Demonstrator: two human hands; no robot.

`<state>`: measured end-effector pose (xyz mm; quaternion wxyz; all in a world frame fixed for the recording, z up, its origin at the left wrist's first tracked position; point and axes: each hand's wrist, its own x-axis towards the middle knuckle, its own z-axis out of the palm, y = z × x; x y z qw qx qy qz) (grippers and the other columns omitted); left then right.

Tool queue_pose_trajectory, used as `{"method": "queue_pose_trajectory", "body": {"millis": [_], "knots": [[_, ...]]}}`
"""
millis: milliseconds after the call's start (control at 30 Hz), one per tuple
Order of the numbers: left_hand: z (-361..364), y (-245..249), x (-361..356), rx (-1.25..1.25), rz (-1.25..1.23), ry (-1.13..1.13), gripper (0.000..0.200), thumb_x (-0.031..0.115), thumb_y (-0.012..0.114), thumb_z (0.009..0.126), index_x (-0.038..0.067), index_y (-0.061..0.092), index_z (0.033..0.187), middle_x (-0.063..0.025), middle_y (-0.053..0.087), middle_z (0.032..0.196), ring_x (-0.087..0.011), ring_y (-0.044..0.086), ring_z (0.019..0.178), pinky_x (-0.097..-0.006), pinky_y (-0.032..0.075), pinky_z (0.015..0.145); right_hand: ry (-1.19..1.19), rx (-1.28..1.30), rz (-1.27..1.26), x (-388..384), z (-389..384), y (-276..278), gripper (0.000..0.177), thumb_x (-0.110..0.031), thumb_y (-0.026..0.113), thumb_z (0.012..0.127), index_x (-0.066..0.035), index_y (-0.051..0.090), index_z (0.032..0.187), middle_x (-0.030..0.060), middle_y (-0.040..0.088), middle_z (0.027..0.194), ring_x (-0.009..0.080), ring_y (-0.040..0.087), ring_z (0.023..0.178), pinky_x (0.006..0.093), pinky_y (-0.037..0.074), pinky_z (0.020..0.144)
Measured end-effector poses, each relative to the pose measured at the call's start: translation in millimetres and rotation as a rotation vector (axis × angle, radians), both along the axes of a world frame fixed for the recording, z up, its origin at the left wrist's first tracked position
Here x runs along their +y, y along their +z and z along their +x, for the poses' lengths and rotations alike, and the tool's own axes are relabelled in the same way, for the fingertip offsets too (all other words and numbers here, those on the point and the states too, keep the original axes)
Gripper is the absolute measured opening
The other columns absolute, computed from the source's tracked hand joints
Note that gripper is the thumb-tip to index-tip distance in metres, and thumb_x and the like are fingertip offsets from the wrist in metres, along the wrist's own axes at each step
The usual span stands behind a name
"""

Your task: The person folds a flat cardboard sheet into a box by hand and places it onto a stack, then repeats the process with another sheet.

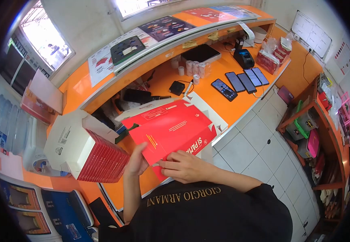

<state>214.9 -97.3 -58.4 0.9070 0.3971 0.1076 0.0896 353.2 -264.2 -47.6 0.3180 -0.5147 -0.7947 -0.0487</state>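
Observation:
A red cardboard box [171,129] with white and yellow print lies tilted over the orange counter in front of me. My left hand [136,161] holds its lower left corner, with the fingers partly hidden by the card. My right hand [185,166] is closed at the box's near edge, its fingers bent against a red flap. White inner card shows along the far edge and at the right end. Left of my left hand stands a stack of nested red boxes [104,159] with open white flaps.
Several phones [236,82] lie on the counter at the right, near a black card terminal [243,58]. Paper rolls [195,68] and a black tablet [201,53] sit under the raised shelf. Red packages [268,61] stand at the far end. Shelving [322,141] is at the right.

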Motion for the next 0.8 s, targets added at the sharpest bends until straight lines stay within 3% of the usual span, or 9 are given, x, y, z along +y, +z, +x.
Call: {"method": "queue_pose_trajectory", "body": {"millis": [67,167,233,333,467,567,633,700,800], "knots": [[23.0,5.1,-17.1,0.259,0.248,0.291,0.043,0.024,0.048,0.092,0.002,0.039,0.127,-0.0117,0.053,0.118,-0.0209,0.055,0.106,-0.0314,0.047,0.086,0.063,0.044,-0.065,-7.4,10.4,0.8,0.026,-0.019,0.064,0.072,-0.007,0.053,0.092,0.0069,0.055,0.107,0.0221,0.052,0.094,0.0343,0.045,0.077],[49.5,1.2,-32.3,0.189,0.203,0.388,0.037,0.014,0.051,0.09,0.002,0.041,0.124,-0.0088,0.054,0.114,-0.0168,0.056,0.1,-0.0298,0.046,0.083,0.03,0.195,0.117,-20.0,35.6,5.3,0.028,-0.014,0.07,0.074,-0.007,0.057,0.097,0.0087,0.055,0.101,0.0239,0.052,0.092,0.0335,0.047,0.071],[67.5,-3.7,-50.6,0.148,0.277,0.451,0.033,0.018,0.05,0.092,0.001,0.045,0.12,-0.0077,0.055,0.109,-0.0139,0.056,0.094,-0.0286,0.046,0.081,-0.06,0.313,0.177,-30.7,48.9,12.8,0.033,-0.013,0.072,0.072,-0.006,0.057,0.1,0.0094,0.054,0.102,0.0246,0.053,0.091,0.0331,0.047,0.071],[88.0,7.2,-85.9,0.164,0.726,0.549,0.03,0.02,0.048,0.095,-0.001,0.048,0.116,-0.0079,0.058,0.105,-0.0122,0.056,0.094,-0.026,0.046,0.08,-0.228,0.488,0.252,-36.3,70.3,22.1,0.04,-0.01,0.074,0.068,-0.004,0.058,0.105,0.0107,0.054,0.101,0.0261,0.054,0.089,0.0327,0.047,0.071],[108.4,5.3,-114.0,0.013,0.689,0.527,0.024,0.005,0.05,0.092,-0.004,0.05,0.114,-0.0096,0.058,0.107,-0.0152,0.057,0.098,-0.028,0.047,0.084,-0.324,0.554,0.272,-40.7,99.2,14.2,0.042,-0.007,0.072,0.068,-0.002,0.059,0.108,0.0116,0.057,0.101,0.027,0.055,0.088,0.033,0.046,0.074],[113.7,5.7,-121.2,0.024,0.737,0.458,0.023,0.004,0.051,0.091,-0.005,0.052,0.112,-0.0108,0.057,0.109,-0.0163,0.057,0.098,-0.0307,0.05,0.085,-0.342,0.565,0.307,-50.0,112.2,8.1,0.037,-0.005,0.07,0.068,-0.002,0.061,0.104,0.0106,0.06,0.102,0.0264,0.056,0.089,0.0328,0.046,0.077],[119.2,4.8,-127.7,0.059,0.684,0.502,0.022,0.003,0.052,0.091,-0.005,0.053,0.111,-0.0119,0.059,0.109,-0.0181,0.058,0.099,-0.0333,0.05,0.088,-0.202,0.501,0.307,-58.6,119.7,5.8,0.034,-0.005,0.069,0.07,-0.002,0.06,0.103,0.0097,0.059,0.103,0.0277,0.055,0.092,0.0353,0.047,0.077],[124.8,7.0,-130.7,-0.033,0.427,0.518,0.022,0.003,0.051,0.091,-0.004,0.052,0.112,-0.0123,0.059,0.108,-0.019,0.06,0.098,-0.0333,0.05,0.087,-0.186,0.467,0.316,-67.4,124.9,3.8,0.031,-0.005,0.07,0.07,-0.002,0.061,0.099,0.008,0.06,0.101,0.0262,0.056,0.091,0.035,0.047,0.076],[138.0,2.4,-140.3,-0.089,0.391,0.5,0.027,0.005,0.048,0.093,-0.001,0.047,0.118,-0.0127,0.059,0.109,-0.0182,0.06,0.097,-0.0328,0.05,0.087,-0.213,0.384,0.348,-74.4,132.4,1.5,0.026,-0.007,0.07,0.069,-0.003,0.061,0.093,0.0051,0.061,0.098,0.0235,0.056,0.09,0.0343,0.047,0.075]]}}
